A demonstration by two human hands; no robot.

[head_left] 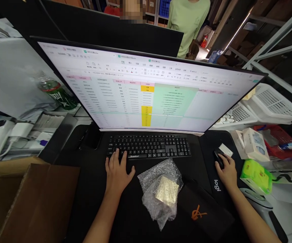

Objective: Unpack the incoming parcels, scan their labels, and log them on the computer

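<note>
My left hand lies flat with fingers stretched onto the lower left keys of a black keyboard. My right hand is curled over a black mouse on the black desk mat. Between my arms lies a bubble-wrap packet with a gold-coloured block inside. A black pouch with an orange mark lies beside it. A wide monitor shows a spreadsheet.
Open cardboard box at lower left. A green-labelled bottle stands left of the monitor. White baskets, a red basket, small boxes and a green pack crowd the right. A person in a green shirt stands behind.
</note>
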